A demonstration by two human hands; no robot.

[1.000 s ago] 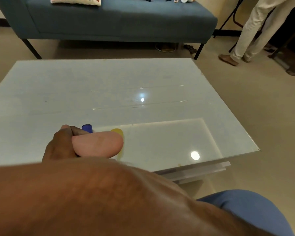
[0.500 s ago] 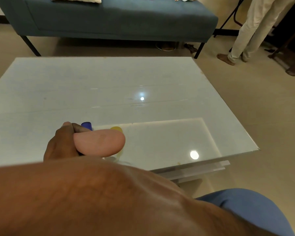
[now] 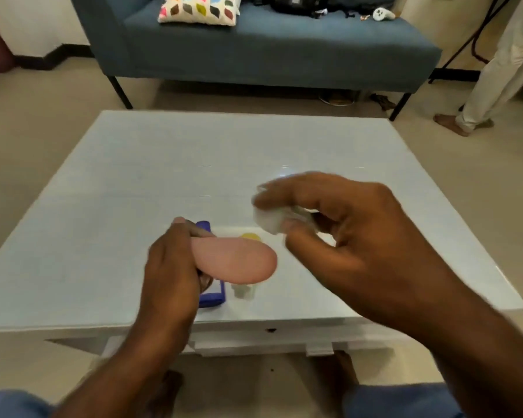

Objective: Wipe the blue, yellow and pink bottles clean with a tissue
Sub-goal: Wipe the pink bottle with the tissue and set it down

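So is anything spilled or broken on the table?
No. The blue bottle and yellow bottle stand on the table; the left hand holds the pink bottle, the right hand the tissue.

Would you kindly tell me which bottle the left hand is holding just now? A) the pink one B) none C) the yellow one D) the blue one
A: the left hand grips the pink bottle above the table, while the blue bottle and yellow bottle stand behind it.
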